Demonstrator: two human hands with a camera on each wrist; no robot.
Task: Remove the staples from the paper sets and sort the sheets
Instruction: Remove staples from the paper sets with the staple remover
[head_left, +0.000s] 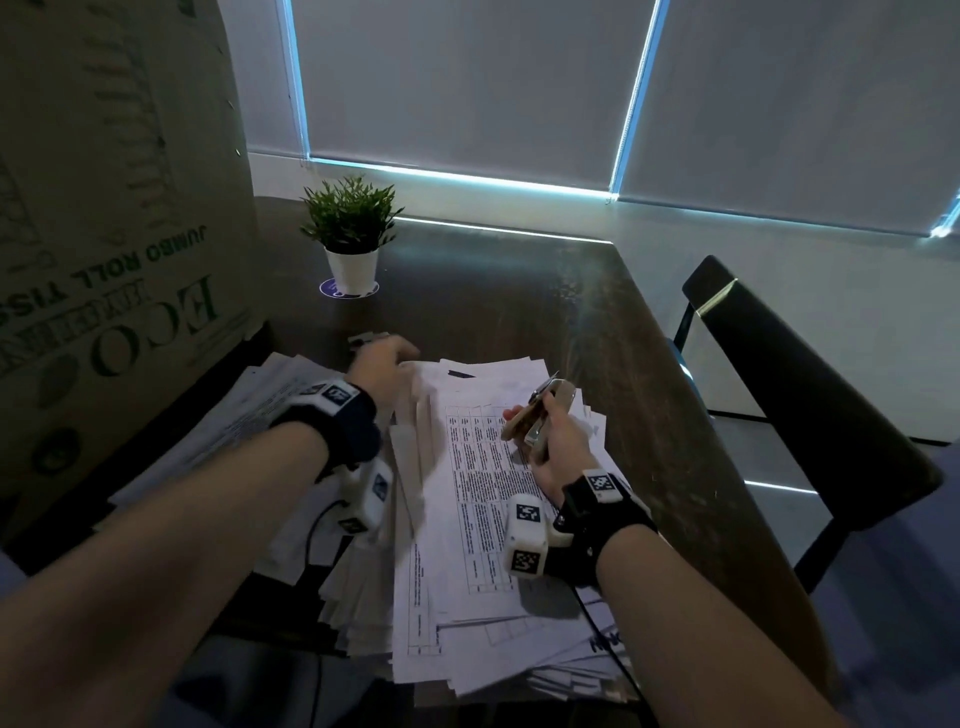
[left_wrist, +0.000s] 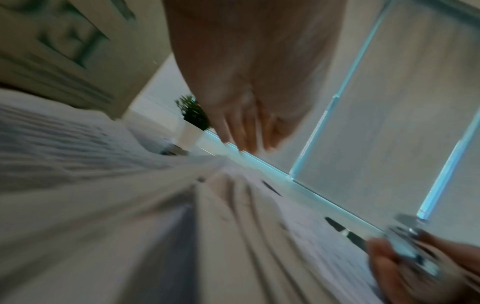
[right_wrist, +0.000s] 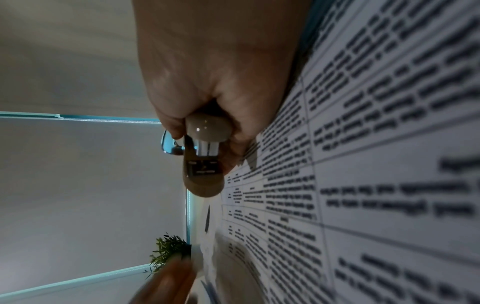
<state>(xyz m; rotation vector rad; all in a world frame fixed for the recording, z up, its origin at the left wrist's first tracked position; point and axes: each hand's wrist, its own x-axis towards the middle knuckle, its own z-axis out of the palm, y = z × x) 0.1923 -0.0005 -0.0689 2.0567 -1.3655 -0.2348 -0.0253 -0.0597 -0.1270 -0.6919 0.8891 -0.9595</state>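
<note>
Paper sets (head_left: 483, 499) heaped on dark table (head_left: 519, 291), near centre; left hand (head_left: 382, 364) reaches palm-down over far left edge of pile, blurred, cannot tell whether fingers grip a sheet; right hand (head_left: 553, 436) hovers above printed top sheet, fingers curled tight around staple remover (head_left: 543, 413).

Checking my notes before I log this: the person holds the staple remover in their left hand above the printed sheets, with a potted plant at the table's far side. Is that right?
Not quite. The staple remover is in the right hand, as the head view shows. It is above the printed sheets, and the potted plant stands at the far side.
</note>
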